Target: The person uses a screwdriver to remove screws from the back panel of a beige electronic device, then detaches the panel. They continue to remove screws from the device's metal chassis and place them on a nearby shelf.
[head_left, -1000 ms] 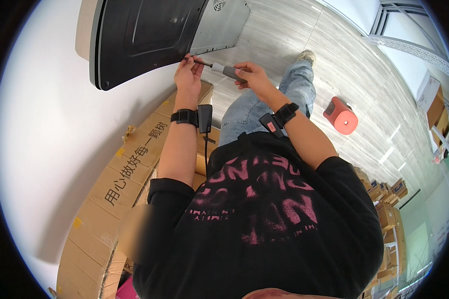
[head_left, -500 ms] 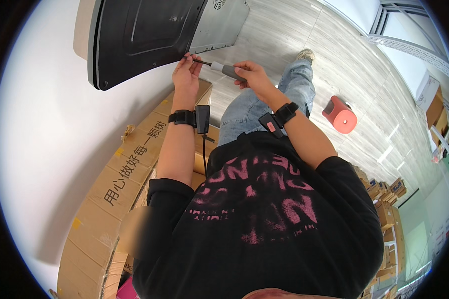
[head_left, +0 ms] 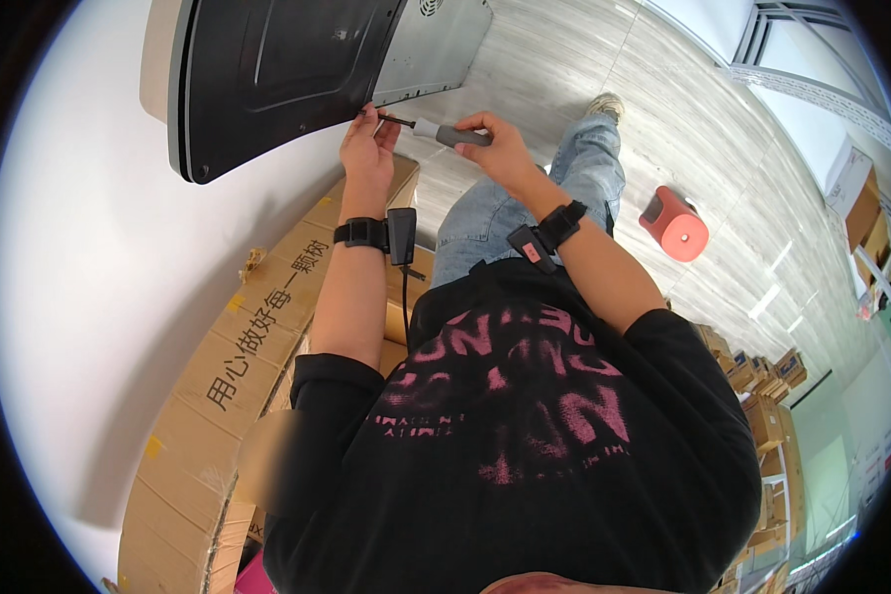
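Observation:
In my right hand is a screwdriver with a grey handle, held by the handle with its shaft pointing left. The tip of the shaft reaches the lower corner of a large black panel, beside a grey perforated metal side. My left hand is at that corner, its thumb and fingertips pinched close to the screwdriver tip. Whatever sits between those fingertips is too small to make out. Small screw heads show along the panel's lower edge.
A long cardboard box lies along the white wall at the left, beside my left arm. On the grey wood-look floor stands a red stool, right of my leg. Shelves with boxes line the right.
The black panel has shifted slightly left and down in view. My right hand and the screwdriver have turned a little, the handle now more level. My left hand stays at the corner.

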`<control>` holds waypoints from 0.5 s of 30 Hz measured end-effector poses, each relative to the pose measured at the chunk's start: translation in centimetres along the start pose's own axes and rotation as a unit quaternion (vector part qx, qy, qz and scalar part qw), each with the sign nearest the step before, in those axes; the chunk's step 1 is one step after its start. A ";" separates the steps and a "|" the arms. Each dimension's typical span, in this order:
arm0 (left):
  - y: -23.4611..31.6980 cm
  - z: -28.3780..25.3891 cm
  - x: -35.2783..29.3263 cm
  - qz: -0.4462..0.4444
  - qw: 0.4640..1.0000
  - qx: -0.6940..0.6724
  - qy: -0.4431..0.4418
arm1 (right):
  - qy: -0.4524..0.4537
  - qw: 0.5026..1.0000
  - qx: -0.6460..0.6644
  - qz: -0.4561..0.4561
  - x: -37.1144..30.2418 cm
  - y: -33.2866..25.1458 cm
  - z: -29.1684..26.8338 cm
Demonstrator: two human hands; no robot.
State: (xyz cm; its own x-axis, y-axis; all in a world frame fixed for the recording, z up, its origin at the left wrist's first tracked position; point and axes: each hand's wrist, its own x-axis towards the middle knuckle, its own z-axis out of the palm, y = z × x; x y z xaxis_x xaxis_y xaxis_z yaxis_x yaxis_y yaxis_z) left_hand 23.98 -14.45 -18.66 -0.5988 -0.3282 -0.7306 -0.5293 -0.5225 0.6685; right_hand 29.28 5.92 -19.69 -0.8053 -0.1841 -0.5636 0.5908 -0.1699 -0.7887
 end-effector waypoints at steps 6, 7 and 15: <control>-0.3 -0.1 0.3 0.007 1.000 0.014 0.022 | 0.074 0.984 -0.111 -0.116 0.0 0.2 0.4; -0.3 -0.1 0.5 0.002 1.000 0.010 0.025 | 0.082 0.980 -0.121 -0.134 0.0 -0.2 0.5; -0.5 -0.3 0.7 0.006 1.000 -0.012 0.000 | -0.053 0.988 0.073 0.129 0.8 -0.9 -1.0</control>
State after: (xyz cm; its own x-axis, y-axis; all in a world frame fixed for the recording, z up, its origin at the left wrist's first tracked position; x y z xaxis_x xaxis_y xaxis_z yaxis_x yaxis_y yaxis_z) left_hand 23.95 -14.68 -19.54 -0.6054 -0.3341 -0.7224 -0.5077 -0.5368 0.6738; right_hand 28.03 6.85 -19.69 -0.6223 -0.3379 -0.7061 0.7824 -0.2397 -0.5748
